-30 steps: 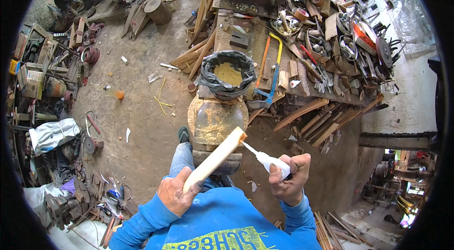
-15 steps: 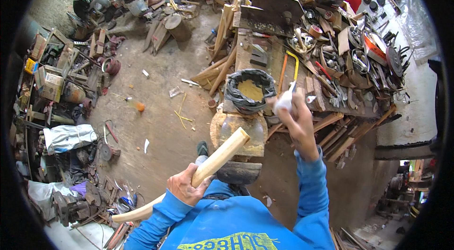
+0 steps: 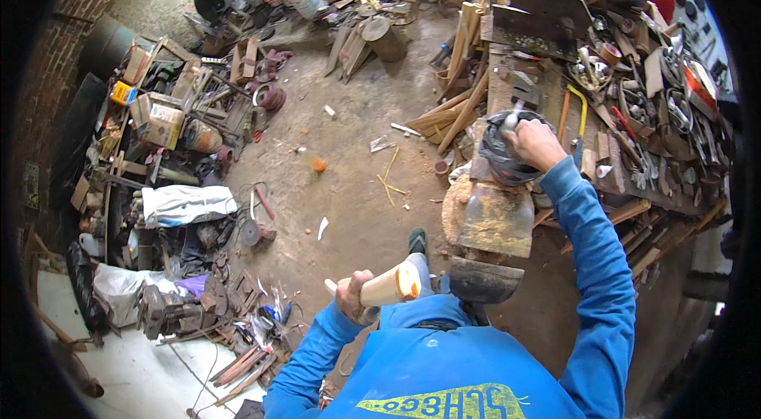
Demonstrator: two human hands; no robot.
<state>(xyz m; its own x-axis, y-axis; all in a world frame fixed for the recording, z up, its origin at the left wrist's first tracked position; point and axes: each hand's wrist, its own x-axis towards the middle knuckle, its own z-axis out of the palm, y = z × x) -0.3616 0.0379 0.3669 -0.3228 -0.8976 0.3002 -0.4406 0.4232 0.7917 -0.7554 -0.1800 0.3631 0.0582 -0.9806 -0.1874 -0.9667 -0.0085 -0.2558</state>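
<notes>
My left hand (image 3: 354, 297) is wrapped around a pale, smooth length of wood (image 3: 388, 286). The wood's cut end faces up and to the right, with an orange-brown patch on it. Over the tub lined with a black plastic bag (image 3: 507, 168), my right hand (image 3: 537, 143) grips a small white bottle (image 3: 511, 119) with a narrow tip. That hand covers much of the tub's opening, so the yellowish powder inside is mostly hidden.
A dusty wooden block (image 3: 498, 221) stands before me, by a dark rounded seat (image 3: 485, 280). At right, a workbench holds a yellow-framed hacksaw (image 3: 581, 122) and many tools. Scrap and a white sack (image 3: 189, 205) lie left. Several people sit at the back.
My right hand has moved with the bottle from beside the tub to over its opening. My left hand has tilted the wood so its cut end shows. The view has swung left.
</notes>
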